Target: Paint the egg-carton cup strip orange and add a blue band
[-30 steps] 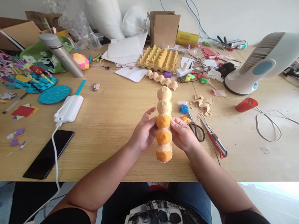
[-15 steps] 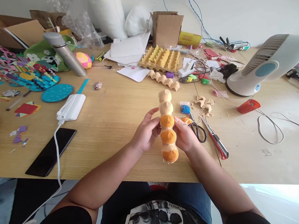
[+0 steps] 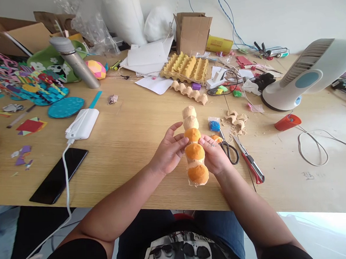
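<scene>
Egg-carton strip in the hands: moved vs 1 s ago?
Yes. The lower, orange end of the egg-carton strip has swung to the right, closer to the utility knife, which lies in the same spot on the table.

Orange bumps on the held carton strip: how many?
3, all on the carton strip: the first bump between the left hand and right hand, the second bump just below, the third bump at the end nearest the person. Underside hidden.
</scene>
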Motion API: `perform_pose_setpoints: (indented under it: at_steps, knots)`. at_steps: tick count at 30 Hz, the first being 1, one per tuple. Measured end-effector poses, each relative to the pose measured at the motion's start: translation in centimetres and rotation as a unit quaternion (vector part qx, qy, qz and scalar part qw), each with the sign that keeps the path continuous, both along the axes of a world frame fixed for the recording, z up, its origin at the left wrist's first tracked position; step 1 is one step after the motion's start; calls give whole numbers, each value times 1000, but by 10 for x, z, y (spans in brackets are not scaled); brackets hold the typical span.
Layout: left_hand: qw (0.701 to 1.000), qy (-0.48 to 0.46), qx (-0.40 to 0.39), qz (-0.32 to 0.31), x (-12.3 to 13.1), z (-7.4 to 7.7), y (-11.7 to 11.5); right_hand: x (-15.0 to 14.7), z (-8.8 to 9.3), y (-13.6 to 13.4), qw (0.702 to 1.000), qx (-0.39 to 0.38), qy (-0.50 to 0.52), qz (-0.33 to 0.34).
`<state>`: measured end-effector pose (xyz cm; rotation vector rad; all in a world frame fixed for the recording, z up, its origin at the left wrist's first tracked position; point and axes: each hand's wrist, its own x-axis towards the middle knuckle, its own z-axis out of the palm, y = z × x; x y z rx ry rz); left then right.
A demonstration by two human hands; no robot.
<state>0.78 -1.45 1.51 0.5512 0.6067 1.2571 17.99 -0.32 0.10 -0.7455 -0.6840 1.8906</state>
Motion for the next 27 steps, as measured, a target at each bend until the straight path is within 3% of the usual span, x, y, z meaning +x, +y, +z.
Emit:
perform_pose_setpoints:
  at_steps: [8, 18, 27]
  knots:
    - [1000, 4, -2, 0, 0, 2, -2, 0, 2, -1, 1000, 10, 8, 16]
    - [1000, 22, -5, -5, 1, -3, 0, -2, 4, -1, 1000, 1, 0, -15]
    - [994, 93, 61, 12, -1, 0, -1, 1, 0, 0, 998, 27, -54, -7]
